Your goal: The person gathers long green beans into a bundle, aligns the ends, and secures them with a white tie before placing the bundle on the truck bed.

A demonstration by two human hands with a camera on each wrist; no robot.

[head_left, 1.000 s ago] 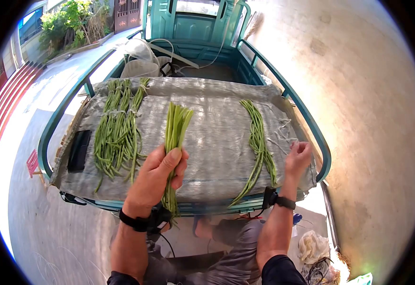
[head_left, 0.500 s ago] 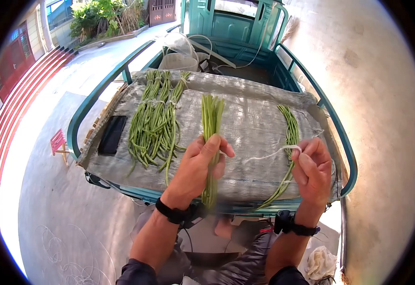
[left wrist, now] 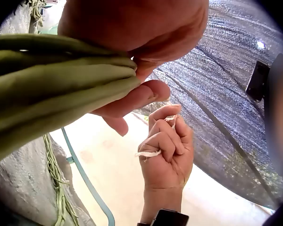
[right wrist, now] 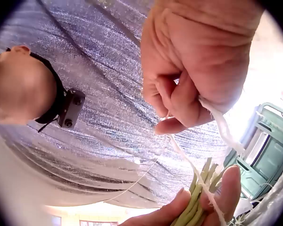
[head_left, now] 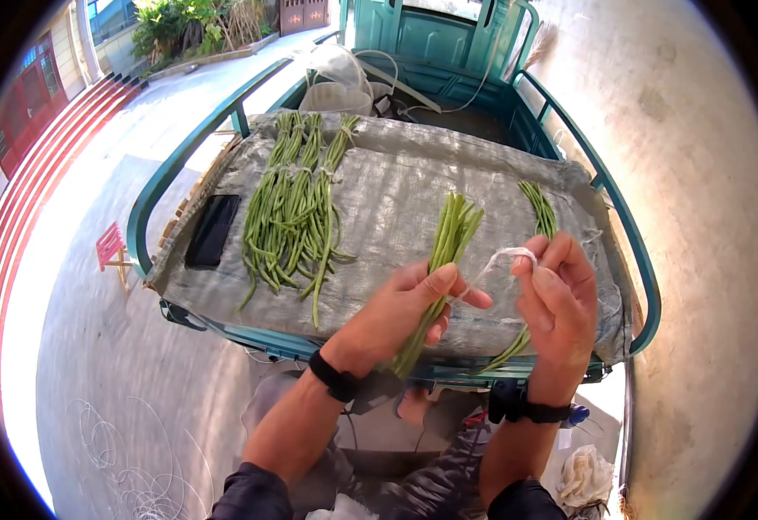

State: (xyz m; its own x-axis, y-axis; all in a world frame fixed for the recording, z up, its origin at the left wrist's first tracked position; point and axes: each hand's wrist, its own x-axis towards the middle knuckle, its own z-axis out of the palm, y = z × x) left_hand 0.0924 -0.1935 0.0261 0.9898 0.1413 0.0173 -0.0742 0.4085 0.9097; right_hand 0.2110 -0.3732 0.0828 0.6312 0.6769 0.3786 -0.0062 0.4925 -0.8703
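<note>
My left hand (head_left: 387,321) grips a bunch of long green beans (head_left: 455,232) around its middle, tilted with the upper ends to the right. To its right, my raised right hand (head_left: 561,303) pinches a white string (head_left: 502,257) between curled fingers. In the right wrist view the string (right wrist: 191,162) stretches from those fingertips down across the held beans (right wrist: 198,197), beside the left thumb. Behind the right hand lies a thinner pile of loose long beans (head_left: 537,208). Several bunches tied with white string (head_left: 288,217) lie side by side at the left.
A grey woven sheet (head_left: 396,191) covers the work surface on a green cargo vehicle, with side rails (head_left: 647,269) at both edges. A black phone (head_left: 212,231) rests at the sheet's left. Buckets (head_left: 337,98) stand behind. A small pink stool (head_left: 112,245) is on the ground.
My right hand has come from the sheet's right edge in toward the left hand, bringing the white string up to the bunch. The held beans have tilted to the right.
</note>
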